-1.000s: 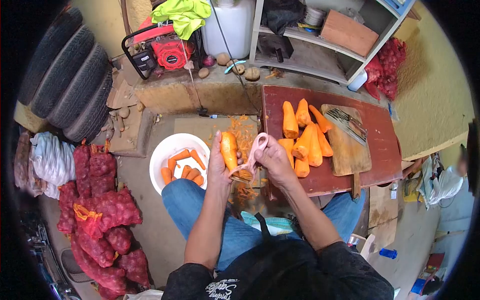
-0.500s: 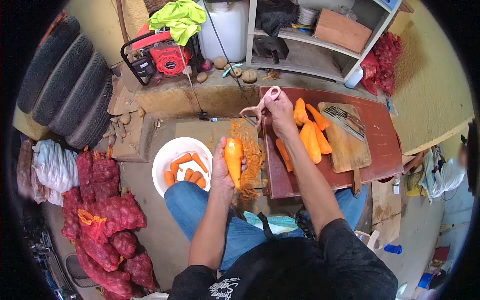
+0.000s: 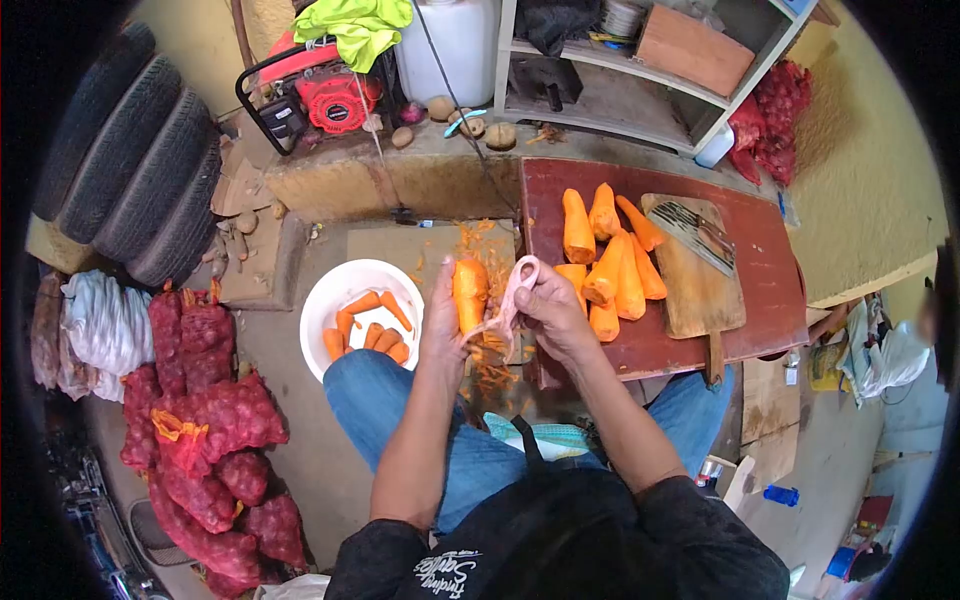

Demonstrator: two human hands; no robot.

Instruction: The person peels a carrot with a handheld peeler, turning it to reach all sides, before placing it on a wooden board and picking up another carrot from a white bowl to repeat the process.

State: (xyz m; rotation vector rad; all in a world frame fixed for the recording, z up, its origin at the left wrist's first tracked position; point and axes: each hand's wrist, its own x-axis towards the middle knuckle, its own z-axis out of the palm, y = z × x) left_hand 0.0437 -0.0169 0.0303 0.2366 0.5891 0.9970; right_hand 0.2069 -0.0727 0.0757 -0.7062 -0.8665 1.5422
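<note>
My left hand (image 3: 443,315) is closed around an orange carrot (image 3: 468,292) held upright over my lap. In my right hand (image 3: 555,312) is a pink peeler (image 3: 513,295), its head against the lower part of that carrot. Several peeled carrots (image 3: 628,278) lie on the red table (image 3: 670,354) to the right, beside a wooden cutting board (image 3: 690,300) with knives (image 3: 692,236) on it. Orange peelings (image 3: 490,240) are scattered on the floor beyond my hands. A white basin (image 3: 316,297) at the left holds several smaller carrots (image 3: 384,340).
Red net sacks (image 3: 220,410) lie on the floor at the left, below stacked tyres (image 3: 130,150). A red generator (image 3: 335,103), a white container (image 3: 455,60) and a shelf unit (image 3: 610,70) stand behind a low ledge (image 3: 345,190).
My right hand has moved down and left, bringing the peeler from above the table's edge to the carrot. More of the carrots on the table now show.
</note>
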